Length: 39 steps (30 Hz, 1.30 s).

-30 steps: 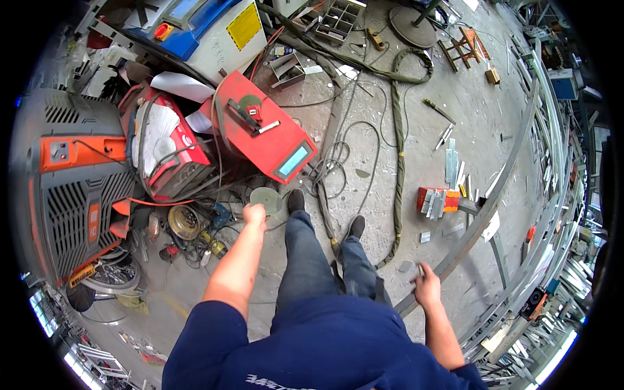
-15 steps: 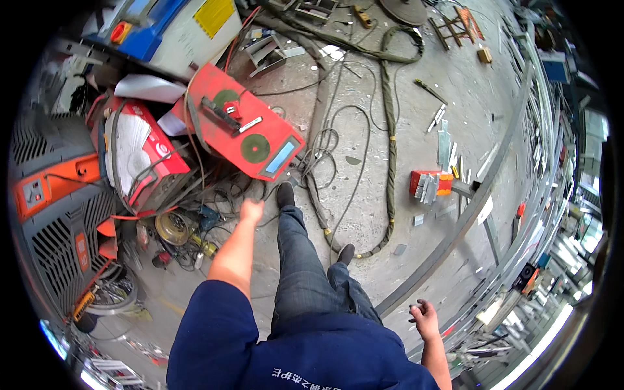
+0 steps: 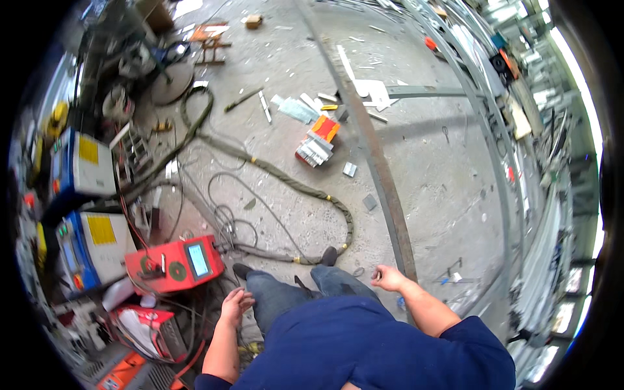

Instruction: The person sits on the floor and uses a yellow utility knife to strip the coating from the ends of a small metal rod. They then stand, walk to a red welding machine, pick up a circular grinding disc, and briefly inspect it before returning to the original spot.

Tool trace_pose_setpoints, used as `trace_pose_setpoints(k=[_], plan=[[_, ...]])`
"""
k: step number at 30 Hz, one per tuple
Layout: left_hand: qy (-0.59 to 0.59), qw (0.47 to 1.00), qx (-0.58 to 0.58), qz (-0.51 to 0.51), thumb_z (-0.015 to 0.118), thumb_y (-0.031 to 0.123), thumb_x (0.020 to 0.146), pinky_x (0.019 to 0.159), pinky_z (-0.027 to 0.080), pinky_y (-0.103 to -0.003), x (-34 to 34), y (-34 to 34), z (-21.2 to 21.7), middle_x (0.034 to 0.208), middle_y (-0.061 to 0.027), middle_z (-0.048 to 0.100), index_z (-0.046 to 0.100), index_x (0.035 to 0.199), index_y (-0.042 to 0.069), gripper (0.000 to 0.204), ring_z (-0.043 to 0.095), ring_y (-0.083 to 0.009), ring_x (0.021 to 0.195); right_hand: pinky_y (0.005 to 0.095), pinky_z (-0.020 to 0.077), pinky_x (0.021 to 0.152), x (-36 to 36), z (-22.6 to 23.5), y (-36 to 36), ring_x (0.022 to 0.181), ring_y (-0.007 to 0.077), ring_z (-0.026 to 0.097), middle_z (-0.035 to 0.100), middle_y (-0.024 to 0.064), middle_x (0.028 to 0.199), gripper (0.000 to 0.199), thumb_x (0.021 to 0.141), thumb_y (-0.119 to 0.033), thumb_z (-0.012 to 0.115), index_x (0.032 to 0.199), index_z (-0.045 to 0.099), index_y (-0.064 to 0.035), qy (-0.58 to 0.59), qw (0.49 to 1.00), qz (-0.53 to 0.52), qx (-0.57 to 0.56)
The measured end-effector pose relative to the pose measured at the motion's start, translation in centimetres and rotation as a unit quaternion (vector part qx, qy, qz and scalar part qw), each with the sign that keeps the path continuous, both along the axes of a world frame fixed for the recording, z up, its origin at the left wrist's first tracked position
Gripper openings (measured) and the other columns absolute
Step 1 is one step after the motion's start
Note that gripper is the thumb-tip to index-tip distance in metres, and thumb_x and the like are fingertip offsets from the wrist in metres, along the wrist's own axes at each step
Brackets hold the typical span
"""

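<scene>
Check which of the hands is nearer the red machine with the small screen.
Left. The left hand hangs just right of and below the red machine, not touching it. The right hand is far off to its right, beyond both legs, by the long steel bar.

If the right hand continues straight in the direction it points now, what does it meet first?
The right hand points toward the person's left, at their own jeans leg, so probably that comes first. Beyond it lies the black shoe beside the thick hose. Depth is unclear.
</scene>
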State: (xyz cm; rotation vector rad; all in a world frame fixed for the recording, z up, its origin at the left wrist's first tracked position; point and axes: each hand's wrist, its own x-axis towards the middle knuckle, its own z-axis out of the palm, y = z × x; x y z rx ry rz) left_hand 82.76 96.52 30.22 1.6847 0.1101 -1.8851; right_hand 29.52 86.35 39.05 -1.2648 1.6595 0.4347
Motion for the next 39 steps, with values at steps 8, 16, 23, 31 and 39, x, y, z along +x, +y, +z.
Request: trace_pose_setpoints(k=[8, 16, 23, 31, 39], plan=[[-0.271, 0.801, -0.079, -0.529, 0.067, 0.039, 0.093, 0.07, 0.052, -0.036, -14.3, -11.2, 5.7, 0.08, -0.0109, 0.069, 0.072, 0.094, -0.005, 0.044, 0.064, -0.0191, 0.072, 0.0412, 0.0533, 0.07, -7.1, -9.3, 3.8, 0.08, 0.0287, 0.068, 0.069, 0.013, 0.085, 0.024, 0.076, -0.019, 0.076, 0.096, 0.066, -0.0099, -0.139, 0.989, -0.011, -0.047], [-0.01, 0.575, -0.19, -0.796, 0.063, 0.036, 0.097, 0.074, 0.05, -0.035, -27.6, -27.1, 8.6, 0.08, -0.0063, 0.068, 0.07, 0.096, 0.003, 0.033, 0.062, -0.0149, 0.076, 0.0292, 0.0482, 0.075, -16.8, -6.7, 4.4, 0.087, 0.0137, 0.058, 0.063, 0.0018, 0.096, 0.022, 0.087, -0.004, 0.067, 0.108, 0.061, -0.0087, -0.353, 0.849, -0.379, 0.106], [0.067, 0.535, -0.203, -0.817, 0.062, 0.031, 0.088, 0.072, 0.051, -0.039, -38.1, -37.9, 2.4, 0.08, -0.0117, 0.07, 0.072, 0.093, 0.004, 0.028, 0.064, -0.0234, 0.073, 0.0285, 0.0479, 0.075, -22.2, 3.0, -7.3, 0.084, 0.0114, 0.058, 0.061, 0.0016, 0.085, 0.01, 0.088, -0.008, 0.068, 0.095, 0.061, -0.005, -0.16, 0.912, -0.376, 0.028], [0.021, 0.523, -0.188, -0.831, 0.063, 0.028, 0.084, 0.076, 0.052, -0.04, -41.9, -45.5, 2.7, 0.087, -0.0141, 0.074, 0.075, 0.094, 0.004, 0.028, 0.069, -0.025, 0.081, 0.0361, 0.0519, 0.068, -27.6, 8.7, -21.8, 0.074, 0.0225, 0.066, 0.067, 0.0105, 0.08, 0.018, 0.084, -0.011, 0.074, 0.09, 0.059, -0.0034, -0.085, 0.957, -0.209, -0.181], [-0.015, 0.612, -0.146, -0.777, 0.066, 0.037, 0.085, 0.075, 0.053, -0.039, -47.1, -50.8, 1.4, 0.087, -0.0132, 0.074, 0.075, 0.094, 0.005, 0.035, 0.069, -0.0248, 0.08, 0.0415, 0.0549, 0.075, -37.0, 4.6, -37.0, 0.085, 0.0327, 0.07, 0.072, 0.0129, 0.088, 0.021, 0.084, -0.02, 0.072, 0.098, 0.063, -0.007, -0.087, 0.989, -0.065, -0.103]])
